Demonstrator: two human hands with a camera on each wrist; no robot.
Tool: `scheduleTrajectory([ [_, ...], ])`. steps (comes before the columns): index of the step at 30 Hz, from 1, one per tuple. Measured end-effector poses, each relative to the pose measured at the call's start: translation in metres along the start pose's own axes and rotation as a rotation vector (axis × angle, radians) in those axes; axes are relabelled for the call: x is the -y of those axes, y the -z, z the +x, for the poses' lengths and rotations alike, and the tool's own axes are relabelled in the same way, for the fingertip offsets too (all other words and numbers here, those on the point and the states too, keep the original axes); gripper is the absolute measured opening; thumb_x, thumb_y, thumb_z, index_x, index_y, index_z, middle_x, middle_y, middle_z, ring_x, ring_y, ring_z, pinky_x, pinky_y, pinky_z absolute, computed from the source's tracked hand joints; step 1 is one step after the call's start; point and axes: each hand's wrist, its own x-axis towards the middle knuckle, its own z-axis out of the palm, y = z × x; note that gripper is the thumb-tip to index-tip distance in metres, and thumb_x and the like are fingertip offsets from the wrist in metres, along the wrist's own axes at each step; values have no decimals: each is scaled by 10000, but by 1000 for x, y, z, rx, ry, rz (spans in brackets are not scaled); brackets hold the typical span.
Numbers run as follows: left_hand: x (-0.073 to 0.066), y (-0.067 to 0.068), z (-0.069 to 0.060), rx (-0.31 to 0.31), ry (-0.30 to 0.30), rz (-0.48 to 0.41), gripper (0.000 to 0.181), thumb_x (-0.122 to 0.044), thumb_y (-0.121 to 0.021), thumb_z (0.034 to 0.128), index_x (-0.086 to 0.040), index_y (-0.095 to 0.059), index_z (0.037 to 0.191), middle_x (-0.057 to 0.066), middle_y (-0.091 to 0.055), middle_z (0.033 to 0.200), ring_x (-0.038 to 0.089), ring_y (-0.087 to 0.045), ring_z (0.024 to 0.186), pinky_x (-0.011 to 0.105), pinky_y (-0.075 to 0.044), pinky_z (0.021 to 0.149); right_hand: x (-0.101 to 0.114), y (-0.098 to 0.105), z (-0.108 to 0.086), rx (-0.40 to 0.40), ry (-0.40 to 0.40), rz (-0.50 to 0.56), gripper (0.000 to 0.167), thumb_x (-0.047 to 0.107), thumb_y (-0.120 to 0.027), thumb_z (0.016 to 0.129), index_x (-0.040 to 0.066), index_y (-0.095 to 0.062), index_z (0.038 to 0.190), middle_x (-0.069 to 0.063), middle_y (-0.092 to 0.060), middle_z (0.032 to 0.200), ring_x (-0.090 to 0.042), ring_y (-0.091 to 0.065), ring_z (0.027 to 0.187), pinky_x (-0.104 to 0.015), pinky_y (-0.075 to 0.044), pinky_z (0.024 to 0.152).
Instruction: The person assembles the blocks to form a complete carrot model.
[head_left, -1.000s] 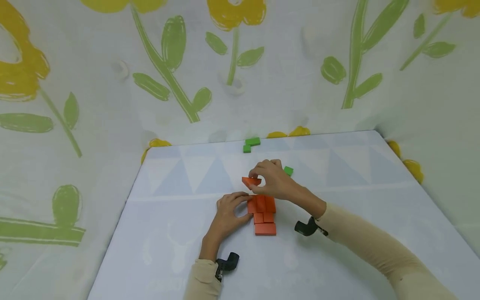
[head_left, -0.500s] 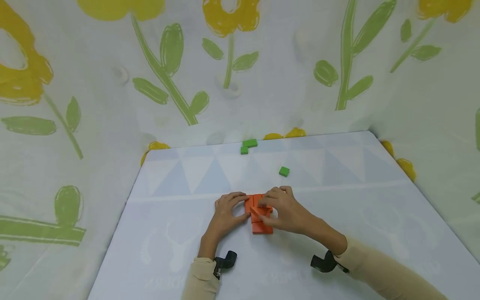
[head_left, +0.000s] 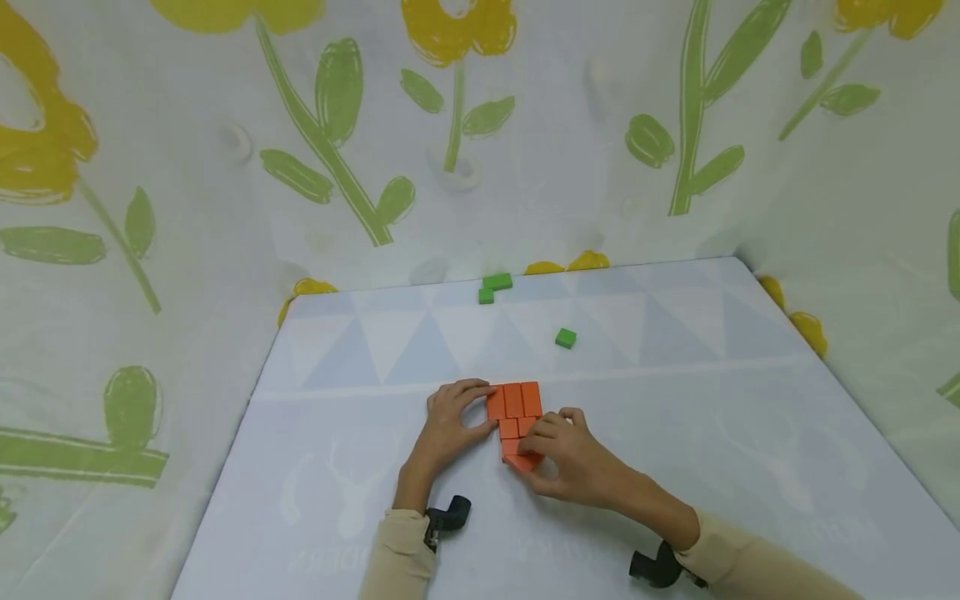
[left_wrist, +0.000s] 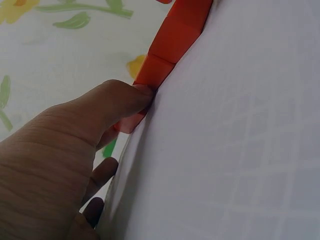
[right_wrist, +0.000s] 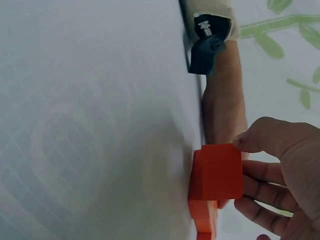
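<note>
Several orange blocks lie flat against each other, with three upright rectangular blocks at the far end and smaller blocks nearer. My left hand grips the left block of the far row between thumb and forefinger; in the left wrist view its thumb presses the orange side. At the near end, my right hand pinches an orange triangular block against the group. The right wrist view shows this block close up, with the right thumb at its corner. The right fingers partly cover the nearer blocks.
Two green blocks lie together at the table's far edge, and another green block sits nearer, to the right. A flower-printed cloth hangs behind the pale table. Each wrist wears a black camera.
My right hand has brought the orange triangular block from beyond the far row, over the group, to its near end. My left hand has stayed beside the far row.
</note>
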Motion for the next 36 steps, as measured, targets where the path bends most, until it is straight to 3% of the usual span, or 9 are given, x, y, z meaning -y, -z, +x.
scheduleTrajectory([
  [15, 1, 5, 2, 1, 17, 12, 501, -361, -756, 885, -228, -634, 1352, -45, -549, 1390, 226, -456, 1269, 526, -259, 1032, -8, -13, 3, 0, 33, 3, 258, 226, -829, 767, 181, -714, 994, 86, -631, 1006, -120, -537, 993, -471, -350, 882],
  [22, 4, 6, 3, -1, 9, 10, 494, -352, -758, 880, -235, -638, 1345, -55, -550, 1383, 221, -456, 1266, 529, -257, 1033, -11, -7, 10, -1, 20, 16, 283, 265, -838, 789, 168, -722, 1029, 77, -664, 1048, -143, -567, 1021, -467, -377, 874],
  [29, 7, 3, 2, -4, 12, 3, 492, -353, -763, 873, -237, -646, 1336, -58, -554, 1378, 217, -461, 1258, 531, -263, 1023, -30, 13, 36, 18, -104, 31, 232, 232, -783, 857, 135, -735, 1062, 54, -670, 1049, -168, -560, 1053, -469, -343, 919],
  [36, 2, -2, 2, 12, 15, 1, 495, -349, -767, 870, -242, -646, 1338, -56, -554, 1380, 214, -468, 1251, 523, -283, 1011, -73, 35, 77, -10, -178, -10, 230, 185, -773, 875, 119, -713, 1087, 2, -684, 1044, -221, -570, 1077, -488, -328, 905],
])
